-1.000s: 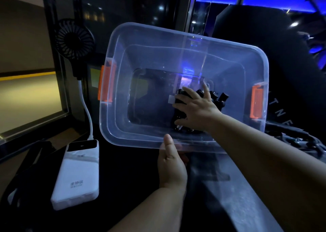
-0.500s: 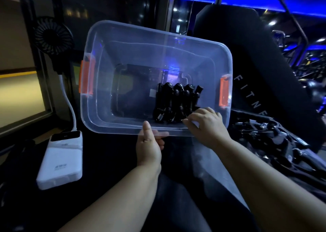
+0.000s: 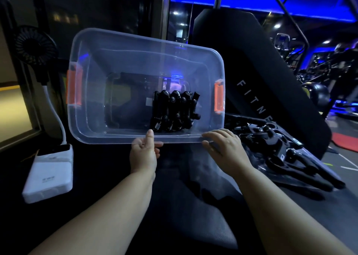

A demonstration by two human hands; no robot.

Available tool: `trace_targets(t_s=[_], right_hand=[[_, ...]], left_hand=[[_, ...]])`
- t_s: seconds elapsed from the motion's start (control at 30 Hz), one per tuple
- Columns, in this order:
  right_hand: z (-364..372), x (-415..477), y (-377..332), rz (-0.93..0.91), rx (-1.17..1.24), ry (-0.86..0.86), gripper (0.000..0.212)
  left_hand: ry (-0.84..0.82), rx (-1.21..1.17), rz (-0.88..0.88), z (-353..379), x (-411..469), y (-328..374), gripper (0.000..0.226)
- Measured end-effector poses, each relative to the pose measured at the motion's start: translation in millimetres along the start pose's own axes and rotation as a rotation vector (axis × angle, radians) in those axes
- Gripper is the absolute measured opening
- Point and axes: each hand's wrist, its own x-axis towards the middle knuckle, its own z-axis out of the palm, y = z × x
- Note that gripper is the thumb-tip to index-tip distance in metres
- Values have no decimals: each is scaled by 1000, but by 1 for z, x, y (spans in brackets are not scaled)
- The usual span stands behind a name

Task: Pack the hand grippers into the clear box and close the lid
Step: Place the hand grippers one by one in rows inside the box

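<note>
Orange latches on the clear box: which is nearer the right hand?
The right-end latch, just above the right hand at the near rim. The left-end latch sits across the clear box, past the left hand.

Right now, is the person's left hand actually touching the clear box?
Touching. The head view shows the left hand pinching the near rim of the clear box, thumb on top and fingers underneath.
</note>
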Motion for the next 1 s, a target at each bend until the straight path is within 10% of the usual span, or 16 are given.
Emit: trace_targets(t_s=[0.43,1.0], right_hand=[[-30,-10,32,427,-144,273,44],[-48,-23,84,985,-169,-181,82]], left_hand=[[6,3,24,0,-1,-2,25],[18,6,27,3,2,-5,29]])
